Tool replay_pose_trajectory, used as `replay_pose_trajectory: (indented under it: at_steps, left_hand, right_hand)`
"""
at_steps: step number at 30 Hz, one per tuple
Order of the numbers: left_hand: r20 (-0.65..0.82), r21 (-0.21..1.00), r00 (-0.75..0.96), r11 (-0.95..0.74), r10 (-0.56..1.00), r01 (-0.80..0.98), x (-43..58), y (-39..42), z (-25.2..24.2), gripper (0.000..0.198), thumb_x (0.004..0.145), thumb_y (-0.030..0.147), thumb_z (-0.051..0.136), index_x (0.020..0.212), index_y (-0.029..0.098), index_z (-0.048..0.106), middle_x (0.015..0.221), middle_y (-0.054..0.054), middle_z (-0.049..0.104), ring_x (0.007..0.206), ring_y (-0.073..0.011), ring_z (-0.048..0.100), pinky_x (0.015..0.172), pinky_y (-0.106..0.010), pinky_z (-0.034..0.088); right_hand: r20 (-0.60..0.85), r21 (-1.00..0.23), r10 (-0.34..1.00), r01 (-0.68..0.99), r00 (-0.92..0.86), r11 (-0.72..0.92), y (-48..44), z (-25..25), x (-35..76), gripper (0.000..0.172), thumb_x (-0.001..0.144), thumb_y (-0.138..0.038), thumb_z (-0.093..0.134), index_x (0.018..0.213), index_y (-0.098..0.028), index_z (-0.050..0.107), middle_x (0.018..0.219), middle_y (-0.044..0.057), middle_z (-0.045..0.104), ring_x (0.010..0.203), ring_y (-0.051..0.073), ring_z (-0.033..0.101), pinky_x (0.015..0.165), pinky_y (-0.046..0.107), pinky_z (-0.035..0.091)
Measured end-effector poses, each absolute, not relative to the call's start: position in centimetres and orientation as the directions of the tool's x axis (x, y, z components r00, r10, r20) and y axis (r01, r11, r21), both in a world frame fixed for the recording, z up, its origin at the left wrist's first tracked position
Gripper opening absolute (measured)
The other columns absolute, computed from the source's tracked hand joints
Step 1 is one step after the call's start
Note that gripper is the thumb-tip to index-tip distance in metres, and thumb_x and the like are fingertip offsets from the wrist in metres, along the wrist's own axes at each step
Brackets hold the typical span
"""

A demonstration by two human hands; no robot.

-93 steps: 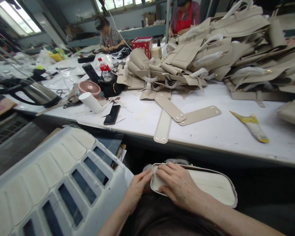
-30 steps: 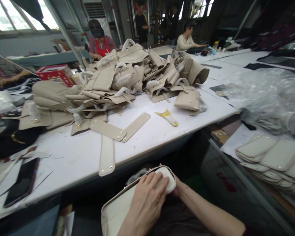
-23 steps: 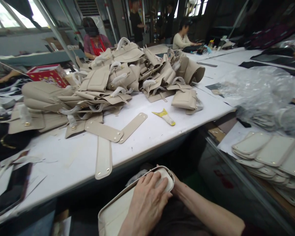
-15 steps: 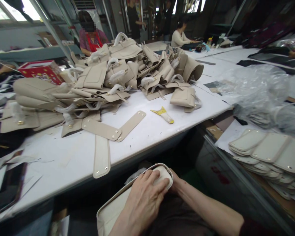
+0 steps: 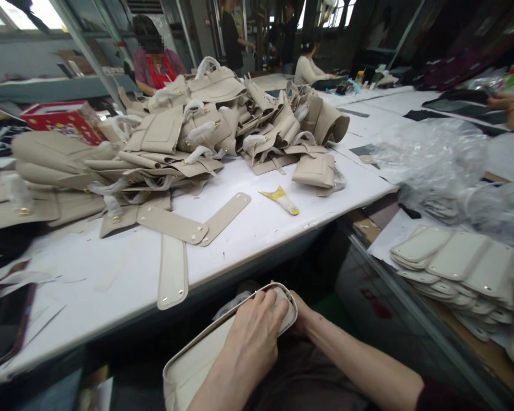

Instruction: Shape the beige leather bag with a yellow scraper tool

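A long cream panel (image 5: 192, 368) with a rounded end and a dark edge lies across my lap, below the table's front edge. My left hand (image 5: 252, 337) rests on top of its right end, fingers pressed together and curled over the rim. My right hand (image 5: 303, 315) meets the same end from the right. Its thumb sits at the rim and its fingers are hidden under the panel.
The white table (image 5: 261, 228) carries three beige straps (image 5: 171, 268), a big pile of beige bag parts (image 5: 197, 125), a yellow scrap (image 5: 280, 200) and a red box (image 5: 62, 120). Stacked cream panels (image 5: 449, 262) and clear plastic bags (image 5: 437, 160) lie right. Other people (image 5: 308, 65) work behind.
Three seconds ago both hands worked the panel's left end, right hand on top; the view has since swung right. Over the last second the hands stay on the right end.
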State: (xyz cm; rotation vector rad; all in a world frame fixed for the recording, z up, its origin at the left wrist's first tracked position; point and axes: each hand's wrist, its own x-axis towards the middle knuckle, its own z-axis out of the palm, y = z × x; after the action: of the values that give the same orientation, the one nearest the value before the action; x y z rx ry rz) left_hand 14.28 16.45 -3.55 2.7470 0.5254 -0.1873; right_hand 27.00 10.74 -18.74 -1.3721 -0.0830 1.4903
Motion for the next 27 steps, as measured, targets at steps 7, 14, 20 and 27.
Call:
replay_pose_trajectory:
  at_steps: [7,14,20,27]
  left_hand:
    - [-0.168,0.304,0.914,-0.863,0.369,0.404,14.6,17.5,-3.0,0.033,0.077,0.005,0.041,0.105,0.021,0.050,0.098,-0.005,0.064,0.086,-0.0259,0.065,0.068,-0.038,0.054]
    - [-0.123,0.238,0.914,-0.883,0.386,0.405,15.9,18.9,-2.9,0.033,0.077,0.008,0.045,0.105,0.022,0.053,0.102,-0.004,0.059,0.065,-0.0237,0.067,0.052,-0.035,0.052]
    - [-0.106,0.307,0.944,-0.892,0.313,0.331,17.5,21.4,-3.9,0.024,0.081,0.013,0.045,0.087,0.020,0.067,0.103,-0.008,0.063,0.084,-0.0262,0.067,0.066,-0.035,0.053]
    - [-0.163,0.493,0.967,-0.833,0.194,0.250,18.1,23.4,-5.7,0.029,0.083,0.016,0.048,0.095,0.025,0.074,0.098,-0.004,0.071,0.091,-0.0224,0.067,0.081,-0.031,0.052]
  right_hand:
    - [-0.422,-0.905,0.816,-0.240,0.394,-0.352,6.6,-12.9,28.8,0.057,0.088,-0.068,0.047,0.088,-0.016,0.068,0.086,0.006,0.067,0.080,0.020,0.058,0.072,0.028,0.044]
    - [-0.251,-0.873,0.892,0.311,0.376,-0.376,6.0,-8.9,28.2,0.032,0.092,-0.046,0.053,0.094,-0.017,0.067,0.068,-0.001,0.059,0.060,0.014,0.048,0.055,0.025,0.034]
    - [-0.258,-0.847,0.887,0.352,0.384,-0.398,6.4,-8.2,27.6,0.029,0.095,-0.036,0.045,0.076,-0.017,0.058,0.063,-0.002,0.056,0.058,0.013,0.047,0.054,0.025,0.030]
    - [-0.250,-0.816,0.891,0.414,0.378,-0.404,6.6,-7.9,27.7,0.029,0.095,-0.032,0.042,0.072,-0.018,0.052,0.062,-0.002,0.055,0.057,0.012,0.047,0.054,0.026,0.029]
